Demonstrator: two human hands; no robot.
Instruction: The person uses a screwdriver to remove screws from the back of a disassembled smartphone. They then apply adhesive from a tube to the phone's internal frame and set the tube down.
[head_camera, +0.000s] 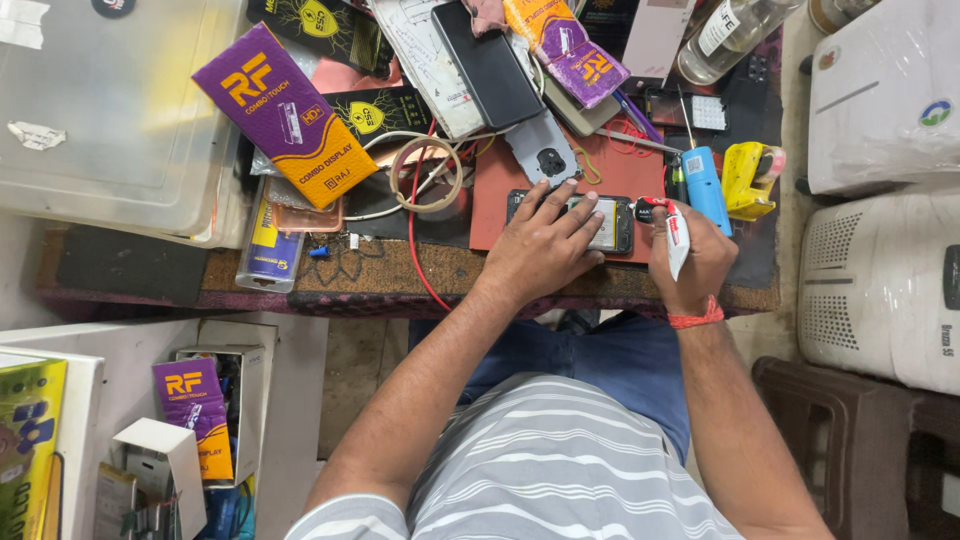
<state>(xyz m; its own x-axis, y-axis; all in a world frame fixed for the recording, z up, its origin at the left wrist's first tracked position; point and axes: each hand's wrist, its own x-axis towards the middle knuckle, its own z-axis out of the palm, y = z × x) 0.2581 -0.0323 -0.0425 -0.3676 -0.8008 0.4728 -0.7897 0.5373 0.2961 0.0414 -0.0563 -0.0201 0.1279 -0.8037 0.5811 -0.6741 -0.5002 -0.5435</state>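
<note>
Opened phone (600, 222) lies flat on the red work mat (500, 180), directly under and just ahead of the left hand (540, 245). Long axis runs left–right across the bench edge, crosswise to both forearms. Left hand spread, palm down, fingers (560, 200) splayed over the phone's left half, pressing it to the mat. Only the right end of the phone shows clear, pale inner plate inside a dark frame.

Right hand (690, 255) sits just beside the phone's right end, closed around a small white tube with a red cap (676, 235), tip pointing toward the phone. Left hand is on the phone; right is near but apart from it.

Packages and labels, placed from the hands:
- Ahead and far left of the left hand: long purple-and-orange box (285, 115), tilted, yellow lettering.
- Ahead of the left hand: smaller purple pouch (565, 45), leaning on a dark phone (487, 62).
- Between them: black packet with yellow emblem (375, 112).
- Just ahead of the left fingers: grey back cover with camera cutout (545, 150).
- Left of the left hand: coiled tan cable (425, 172).
- Ahead of the right hand: blue cylindrical tool (705, 185), then a yellow tool (750, 175) to its right.
- Far ahead right: clear bottle with white label (725, 35).
- Below left, off the bench: another purple box (195, 415).
</note>
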